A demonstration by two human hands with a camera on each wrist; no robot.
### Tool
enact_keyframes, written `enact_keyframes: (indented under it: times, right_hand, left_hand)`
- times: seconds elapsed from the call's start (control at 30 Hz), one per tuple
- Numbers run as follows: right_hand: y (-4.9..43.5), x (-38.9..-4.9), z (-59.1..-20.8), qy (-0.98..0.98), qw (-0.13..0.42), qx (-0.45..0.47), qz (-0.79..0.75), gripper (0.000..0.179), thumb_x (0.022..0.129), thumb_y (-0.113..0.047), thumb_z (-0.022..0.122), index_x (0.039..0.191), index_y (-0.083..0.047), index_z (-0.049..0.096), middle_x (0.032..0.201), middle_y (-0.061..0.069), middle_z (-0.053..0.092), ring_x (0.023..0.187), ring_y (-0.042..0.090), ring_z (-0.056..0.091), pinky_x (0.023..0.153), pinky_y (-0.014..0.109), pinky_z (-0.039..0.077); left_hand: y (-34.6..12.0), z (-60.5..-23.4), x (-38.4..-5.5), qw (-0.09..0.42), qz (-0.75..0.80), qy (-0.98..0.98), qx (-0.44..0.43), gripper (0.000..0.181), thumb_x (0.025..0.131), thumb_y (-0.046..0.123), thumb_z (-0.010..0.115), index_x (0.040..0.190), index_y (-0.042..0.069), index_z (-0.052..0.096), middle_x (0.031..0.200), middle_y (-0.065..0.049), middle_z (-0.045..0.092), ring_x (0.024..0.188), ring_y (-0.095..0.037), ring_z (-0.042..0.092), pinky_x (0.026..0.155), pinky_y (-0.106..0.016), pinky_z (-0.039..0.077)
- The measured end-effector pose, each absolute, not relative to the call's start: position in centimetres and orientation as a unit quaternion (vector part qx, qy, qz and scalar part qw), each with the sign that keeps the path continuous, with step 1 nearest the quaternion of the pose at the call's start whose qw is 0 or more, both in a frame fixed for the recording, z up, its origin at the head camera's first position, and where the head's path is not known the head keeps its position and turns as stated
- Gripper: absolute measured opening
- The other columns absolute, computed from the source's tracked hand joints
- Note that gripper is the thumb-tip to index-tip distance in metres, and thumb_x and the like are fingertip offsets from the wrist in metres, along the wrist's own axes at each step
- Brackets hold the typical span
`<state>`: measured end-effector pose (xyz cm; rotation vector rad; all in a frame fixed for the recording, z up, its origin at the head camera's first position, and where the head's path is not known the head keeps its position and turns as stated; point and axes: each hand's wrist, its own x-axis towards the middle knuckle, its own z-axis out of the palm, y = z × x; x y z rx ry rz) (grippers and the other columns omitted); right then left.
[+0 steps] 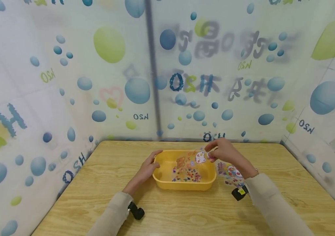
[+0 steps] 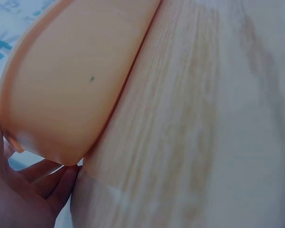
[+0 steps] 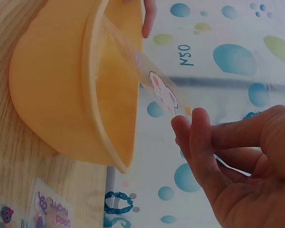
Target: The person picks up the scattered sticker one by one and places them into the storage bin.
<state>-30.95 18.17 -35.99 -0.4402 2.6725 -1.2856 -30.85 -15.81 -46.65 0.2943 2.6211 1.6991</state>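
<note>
A yellow plastic tray [image 1: 182, 186] rests on the wooden table. My left hand [image 1: 147, 167] grips its left end, with the thumb at the rim and the fingers against the outer wall [image 2: 85, 71]. Over the tray's right end, my right hand [image 1: 223, 153] pinches a clear sticker sheet [image 1: 199, 157] by its corner between thumb and fingertips. A white cartoon animal head [image 3: 162, 92] and a brown bear are printed on that sheet, which slants down into the tray. Small colourful prints [image 1: 186, 174] show in the lower part of the tray.
More clear printed sheets [image 1: 229, 172] lie on the table just right of the tray, partly under the right forearm; one [image 3: 50, 209] carries purple lettering. A curtain [image 1: 155, 65] with blue and green spots hangs behind the table [image 1: 120, 154] and along both sides.
</note>
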Motion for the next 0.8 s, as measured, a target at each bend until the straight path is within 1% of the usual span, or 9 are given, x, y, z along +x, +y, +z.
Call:
enact_keyframes:
  times: [0.1, 0.17, 0.4, 0.53, 0.67, 0.8]
  right_hand:
    - [17.6, -31.2, -35.9, 0.889, 0.082, -0.15, -0.424, 0.031, 0.093, 0.001, 0.065, 0.122, 0.01, 0.069, 0.118, 0.026, 0.07, 0.07, 0.015, 0.071, 0.072, 0.032, 0.063]
    - [17.2, -31.4, -35.8, 0.891, 0.084, -0.158, -0.418, 0.03, 0.093, 0.001, 0.064, 0.122, 0.011, 0.069, 0.118, 0.026, 0.071, 0.069, 0.015, 0.07, 0.073, 0.034, 0.064]
    - [15.8, -31.6, -35.1, 0.896, 0.083, -0.182, -0.396, 0.029, 0.095, 0.001, 0.062, 0.121, 0.01, 0.07, 0.116, 0.026, 0.071, 0.069, 0.015, 0.07, 0.077, 0.042, 0.064]
    - [14.9, -31.9, -34.6, 0.897, 0.091, -0.181, -0.394, 0.029, 0.095, 0.0, 0.062, 0.121, 0.01, 0.07, 0.118, 0.026, 0.071, 0.068, 0.015, 0.071, 0.078, 0.041, 0.064]
    - [13.9, -32.4, -34.3, 0.901, 0.103, -0.17, -0.386, 0.027, 0.095, 0.0, 0.064, 0.12, 0.009, 0.07, 0.118, 0.024, 0.07, 0.069, 0.016, 0.071, 0.077, 0.038, 0.064]
    - [12.9, -32.6, -34.3, 0.903, 0.111, -0.162, -0.382, 0.026, 0.094, 0.001, 0.066, 0.119, 0.008, 0.07, 0.115, 0.023, 0.07, 0.069, 0.016, 0.071, 0.072, 0.031, 0.063]
  left_hand:
    - [-15.9, -46.7, -30.8, 0.001, 0.542, 0.835, 0.095, 0.064, 0.094, 0.008, 0.05, 0.157, 0.024, 0.045, 0.169, -0.013, 0.033, 0.156, -0.047, 0.025, 0.122, -0.064, 0.027]
    - [-15.9, -46.7, -30.8, 0.002, 0.543, 0.835, 0.095, 0.064, 0.095, 0.007, 0.05, 0.157, 0.023, 0.045, 0.169, -0.012, 0.033, 0.156, -0.047, 0.024, 0.123, -0.064, 0.026]
    - [-15.9, -46.7, -30.9, 0.002, 0.544, 0.833, 0.094, 0.064, 0.095, 0.008, 0.05, 0.156, 0.024, 0.045, 0.168, -0.012, 0.034, 0.155, -0.047, 0.026, 0.122, -0.064, 0.028]
    - [-15.8, -46.6, -31.1, 0.0, 0.545, 0.833, 0.098, 0.065, 0.094, 0.008, 0.051, 0.157, 0.023, 0.045, 0.168, -0.011, 0.035, 0.155, -0.046, 0.026, 0.122, -0.064, 0.028]
    - [-15.9, -46.6, -31.0, 0.001, 0.546, 0.832, 0.099, 0.065, 0.094, 0.008, 0.051, 0.157, 0.022, 0.044, 0.167, -0.011, 0.037, 0.154, -0.045, 0.029, 0.12, -0.063, 0.031]
    - [-15.9, -46.6, -30.9, 0.004, 0.546, 0.832, 0.096, 0.066, 0.093, 0.008, 0.051, 0.157, 0.022, 0.044, 0.166, -0.012, 0.038, 0.153, -0.044, 0.034, 0.117, -0.061, 0.036]
